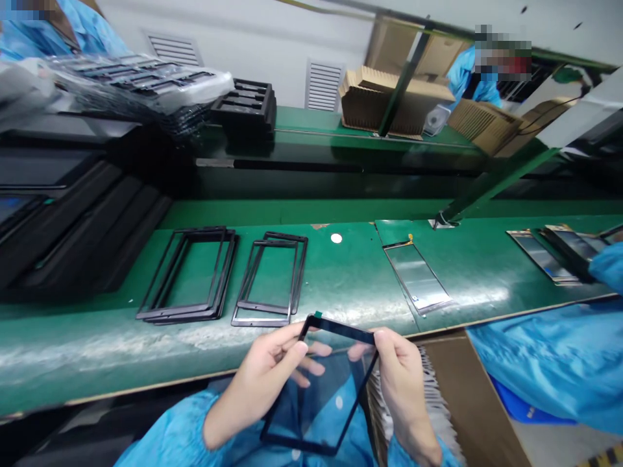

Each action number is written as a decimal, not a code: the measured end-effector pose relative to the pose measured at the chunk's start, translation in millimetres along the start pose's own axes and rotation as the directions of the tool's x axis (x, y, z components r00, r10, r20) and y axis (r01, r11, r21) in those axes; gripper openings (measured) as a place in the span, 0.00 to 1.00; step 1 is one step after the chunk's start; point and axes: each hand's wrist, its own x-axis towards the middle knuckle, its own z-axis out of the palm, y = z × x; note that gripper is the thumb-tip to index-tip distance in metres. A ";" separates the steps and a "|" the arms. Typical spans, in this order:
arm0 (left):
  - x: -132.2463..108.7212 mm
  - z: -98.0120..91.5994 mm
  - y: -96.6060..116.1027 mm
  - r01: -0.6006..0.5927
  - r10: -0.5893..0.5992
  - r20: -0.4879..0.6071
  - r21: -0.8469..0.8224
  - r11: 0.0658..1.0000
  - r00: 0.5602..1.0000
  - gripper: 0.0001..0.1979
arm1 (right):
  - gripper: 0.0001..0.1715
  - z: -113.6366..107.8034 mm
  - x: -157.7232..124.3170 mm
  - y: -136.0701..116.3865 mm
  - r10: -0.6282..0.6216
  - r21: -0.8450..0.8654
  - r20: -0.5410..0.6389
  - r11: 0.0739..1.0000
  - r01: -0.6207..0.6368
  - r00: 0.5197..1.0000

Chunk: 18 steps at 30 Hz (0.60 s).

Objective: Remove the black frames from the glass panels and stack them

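In the head view, the glass panel point(325, 399) with its black border lies between the two grips, at 3 o'clock from the left grip point(257, 373) and just below 9 o'clock from the right grip point(403, 370). It is tilted, with a small green tab point(318, 314) on its far edge near 12 o'clock and its narrow near edge toward 6 o'clock, in front of the wearer's blue garment point(180, 425), which shows through it. The left grip is closed around the panel's border near its 11 o'clock corner, the thumb on the near face and the other fingers spread behind, seen through the glass. The right grip pinches the 1 o'clock corner, its thumb over the dark border and a fingertip visible behind the glass; neither grip is released. Beyond, on the green surface point(341, 285), two overlapping black frames point(265, 307) lie at 11 o'clock from the panel, and a stack of black frames point(195, 312) at 10 o'clock, just beside them. Farther out at 10 o'clock rises a pile of black trays point(107, 227). A single thin screen point(418, 275) with a yellow connector point(410, 239) lies flat between 1 and 2 o'clock, well apart from the frames. More screens point(540, 256) lie at 2 o'clock, near a co-worker's blue sleeve point(608, 267). A white round spot point(335, 239) marks the surface at 12 o'clock.
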 end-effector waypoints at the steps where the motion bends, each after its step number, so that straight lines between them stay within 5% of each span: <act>1: 0.1 -0.8 -1.1 -0.005 0.005 0.005 0.007 1.000 1.000 0.28 | 0.26 0.7 -0.4 -1.0 -0.014 -0.009 -0.004 1.000 0.014 1.000; 8: 2.0 -8.7 5.7 -0.038 0.036 0.034 0.075 0.996 0.999 0.23 | 0.27 4.8 1.9 -8.8 -0.111 -0.069 0.040 0.991 0.114 0.993; 12: 2.3 -15.2 28.8 -0.102 0.081 0.087 0.281 0.954 0.993 0.20 | 0.27 5.2 4.7 -16.8 -0.135 -0.104 0.127 0.983 0.149 0.983; 15: 1.6 -14.7 47.0 -0.251 0.179 0.180 0.577 0.777 0.967 0.17 | 0.25 13.6 4.7 -19.6 -0.143 -0.127 0.237 0.976 0.176 0.961; 18: 0.8 -8.0 57.4 -0.416 0.192 0.380 0.695 0.587 0.905 0.20 | 0.20 24.4 5.2 -16.1 -0.144 -0.116 0.328 0.975 0.191 0.934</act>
